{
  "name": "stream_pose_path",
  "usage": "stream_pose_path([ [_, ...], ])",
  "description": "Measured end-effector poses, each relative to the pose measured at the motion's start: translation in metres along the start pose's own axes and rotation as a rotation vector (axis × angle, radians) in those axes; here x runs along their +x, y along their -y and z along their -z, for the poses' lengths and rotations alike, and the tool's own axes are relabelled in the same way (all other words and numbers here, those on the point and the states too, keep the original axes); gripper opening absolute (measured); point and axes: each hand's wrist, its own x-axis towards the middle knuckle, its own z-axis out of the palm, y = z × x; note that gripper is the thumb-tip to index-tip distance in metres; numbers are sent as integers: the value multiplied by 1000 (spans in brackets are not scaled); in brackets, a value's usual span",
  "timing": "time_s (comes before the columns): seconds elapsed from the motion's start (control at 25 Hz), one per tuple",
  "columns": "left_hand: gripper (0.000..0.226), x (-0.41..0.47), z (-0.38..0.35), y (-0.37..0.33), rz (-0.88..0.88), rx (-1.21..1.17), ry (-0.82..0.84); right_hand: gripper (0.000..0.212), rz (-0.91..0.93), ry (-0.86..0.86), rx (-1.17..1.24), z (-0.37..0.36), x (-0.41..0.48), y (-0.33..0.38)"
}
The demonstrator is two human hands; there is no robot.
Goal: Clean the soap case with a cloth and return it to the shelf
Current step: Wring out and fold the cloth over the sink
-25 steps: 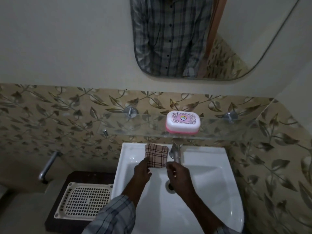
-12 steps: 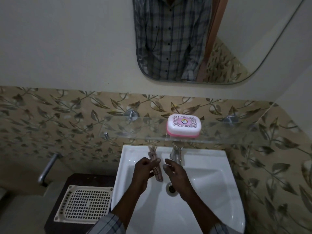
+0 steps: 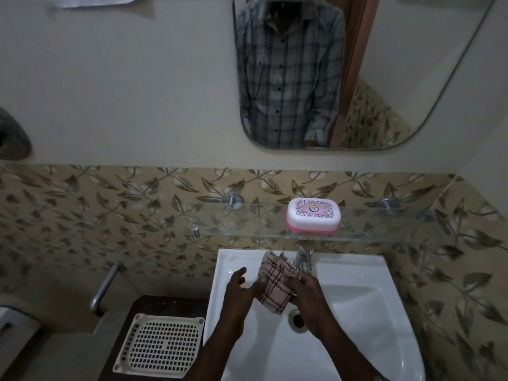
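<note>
A white soap case (image 3: pixel 313 215) with a pink base and patterned lid sits closed on the glass shelf (image 3: pixel 384 229) above the sink. Below it, over the basin, a pink checked cloth (image 3: pixel 275 283) is bunched between my hands. My right hand (image 3: pixel 306 290) grips the cloth's right side. My left hand (image 3: pixel 238 288) is at the cloth's lower left edge, thumb touching it and the other fingers spread apart. Both hands are well below the shelf and apart from the soap case.
The white sink (image 3: pixel 357 312) has a chrome tap (image 3: pixel 303 258) just behind the cloth and a drain (image 3: pixel 298 320) under my right hand. A white perforated tray (image 3: pixel 162 345) lies on a dark stand to the left. A mirror (image 3: pixel 357 72) hangs above.
The cloth went from spread flat to folded narrow, and is now bunched and held mainly by my right hand. My left hand has loosened and opened its fingers.
</note>
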Motion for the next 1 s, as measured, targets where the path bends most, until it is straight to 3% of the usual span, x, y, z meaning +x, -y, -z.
stream_pose_path([
  [0.12,62,2,8,4,305,-404,281,33,-132,-25,245,2,3,3],
  [0.24,46,0,10,0,296,-638,357,34,-164,-26,167,5,8,7],
  [0.4,34,1,-1,-5,247,-527,366,12,-6,-222,-437,-1,10,4],
  [0.52,36,0,-5,-6,181,-476,325,28,97,-356,-873,-7,8,-5],
  [0.6,32,-4,-5,-9,124,-386,274,42,113,-369,-1355,-12,3,-11],
  [0.68,28,-9,-6,-14,61,-203,171,41,156,-333,-1775,-18,1,-9],
  [0.76,32,-15,-14,-15,-32,-30,90,36,-49,-251,-1852,-32,1,8],
  [0.92,6,-25,-36,-9,-374,263,-205,15,-94,-125,-1980,-46,11,20],
  [1.0,8,-28,-39,-7,-480,436,-162,20,-173,-49,-2003,-43,16,16],
])
